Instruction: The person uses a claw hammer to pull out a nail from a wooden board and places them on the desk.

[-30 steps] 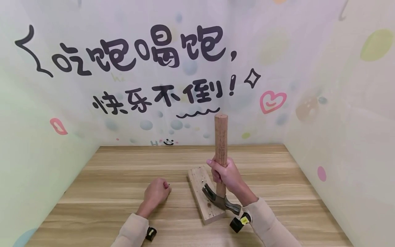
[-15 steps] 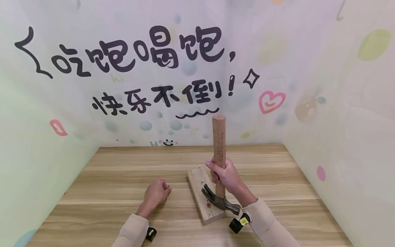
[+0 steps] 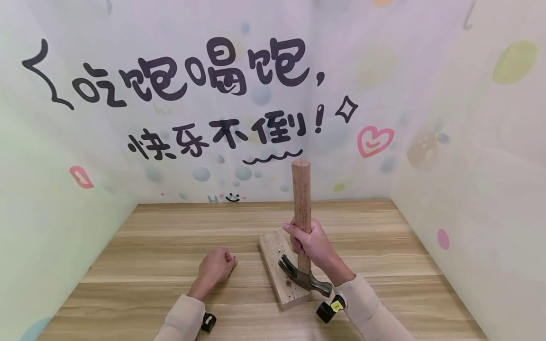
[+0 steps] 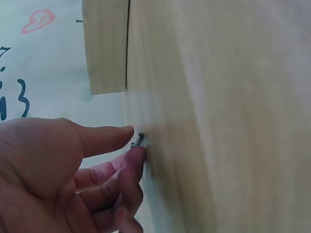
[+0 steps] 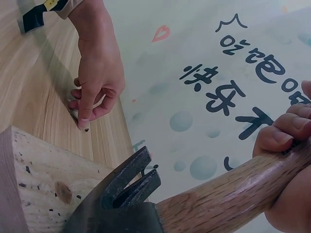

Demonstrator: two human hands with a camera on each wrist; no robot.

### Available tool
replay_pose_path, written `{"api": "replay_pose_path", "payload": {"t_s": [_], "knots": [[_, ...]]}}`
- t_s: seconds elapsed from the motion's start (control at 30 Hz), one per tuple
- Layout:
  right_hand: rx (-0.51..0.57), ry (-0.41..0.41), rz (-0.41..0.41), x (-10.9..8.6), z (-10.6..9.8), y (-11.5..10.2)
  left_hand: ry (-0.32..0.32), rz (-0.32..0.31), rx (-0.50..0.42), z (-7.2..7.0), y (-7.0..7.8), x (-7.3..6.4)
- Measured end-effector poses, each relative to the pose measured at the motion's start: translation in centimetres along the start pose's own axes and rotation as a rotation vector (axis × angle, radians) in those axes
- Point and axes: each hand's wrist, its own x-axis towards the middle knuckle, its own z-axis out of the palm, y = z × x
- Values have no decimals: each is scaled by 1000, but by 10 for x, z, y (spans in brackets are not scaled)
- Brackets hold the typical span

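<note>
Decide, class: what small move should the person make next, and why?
Probably ease the claw of the hammer forward onto the nail. The nail stands up from the board, and in the head view the claw's tips look just short of it. The right hand grips the hammer handle-up, so a small slide should do.

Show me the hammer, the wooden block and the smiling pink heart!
Hammer (image 3: 302,196): head view, on the upper part of its wooden handle.
Wooden block (image 3: 280,280): head view, on its top face.
Smiling pink heart (image 3: 373,143): head view, on its smile.
</note>
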Motion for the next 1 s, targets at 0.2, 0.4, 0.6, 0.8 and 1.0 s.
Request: {"api": "replay_pose_path", "payload": {"t_s": [0.2,0.4,0.6,0.8,1.0], "knots": [[-16,14,3,-1,-1,0,-24,-32,27,-3,8,6],[-23,23,-1,-1,-1,-1,-4,-13,2,2,18,18],[-24,21,-4,0,0,-1,39,106,-41,19,33,30],[-23,9,-7,0,0,-1,34,136,-93,32,50,42],[-16,4,-6,-1,0,-1,11,129,-117,40,61,51]]}}
